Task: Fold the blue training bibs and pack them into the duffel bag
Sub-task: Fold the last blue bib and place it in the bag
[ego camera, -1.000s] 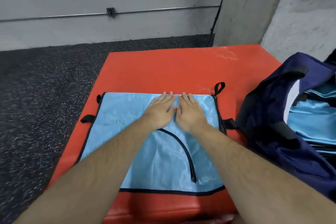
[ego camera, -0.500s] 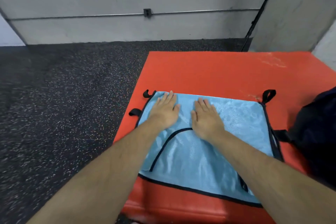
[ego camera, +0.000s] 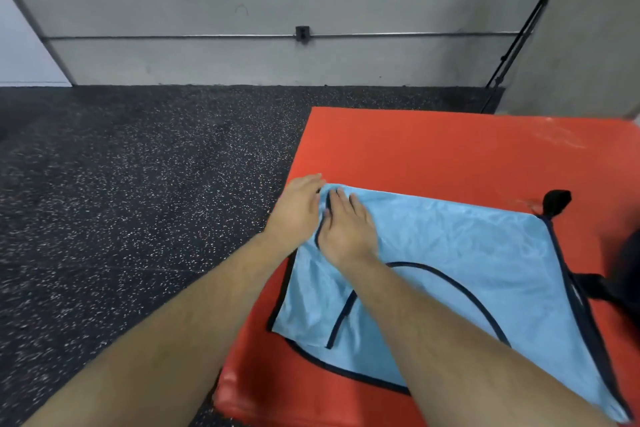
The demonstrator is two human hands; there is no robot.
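A light blue training bib (ego camera: 460,253) with black trim lies flat on the red padded mat (ego camera: 433,149). Along its left side a narrow strip is turned over onto the bib, with the black trim on top. My left hand (ego camera: 296,211) rests at the bib's far left corner, fingers straight, just outside that trim. My right hand (ego camera: 346,229) lies flat on the fabric beside it, fingers straight and touching the trim. Only a dark sliver of the duffel bag (ego camera: 628,274) shows at the right edge.
A black strap loop (ego camera: 556,201) sticks out at the bib's far right corner. Dark speckled rubber floor (ego camera: 138,201) lies to the left of the mat and beyond it. A grey wall with a thin conduit (ego camera: 207,36) runs across the back.
Both hands have slid left across the bib, from its middle to its far left corner. The left side strip now lies turned over. The view has swung left, leaving the duffel bag mostly out of frame.
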